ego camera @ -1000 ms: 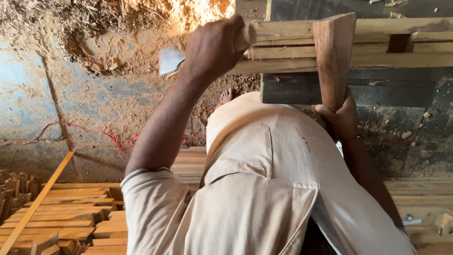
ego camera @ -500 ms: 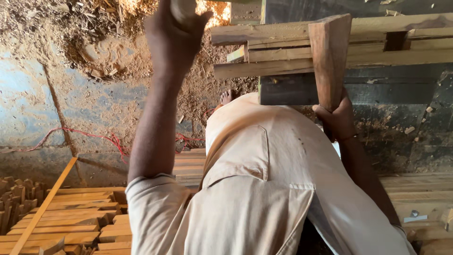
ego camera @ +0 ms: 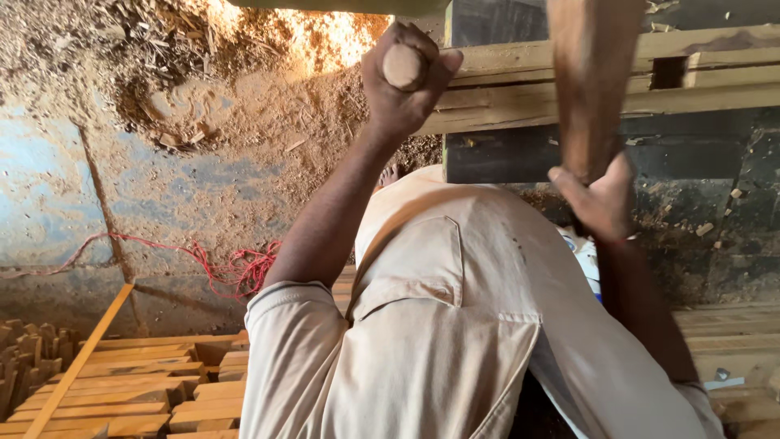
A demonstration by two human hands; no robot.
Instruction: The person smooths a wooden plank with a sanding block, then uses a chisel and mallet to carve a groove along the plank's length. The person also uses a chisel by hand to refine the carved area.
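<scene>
At far left, bottom corner: stacked wooden slats (ego camera: 122,382) with one long thin strip (ego camera: 77,366) lying diagonally across them. Just right of these, a tangle of red cord (ego camera: 236,268) on the dusty floor (ego camera: 162,187), sawdust piled above it. Centre: left hand (ego camera: 404,81) raised, clenched around a round wooden handle (ego camera: 402,67); only the butt end of the handle shows, tool head not visible. Beige shirt (ego camera: 439,325) fills the lower middle. Behind the fist, pale wooden beams (ego camera: 520,89) run horizontally to the right edge. Right: an upright board (ego camera: 591,81) stands against the beams; right hand (ego camera: 597,203) grips its lower end, fingers wrapped around it.
</scene>
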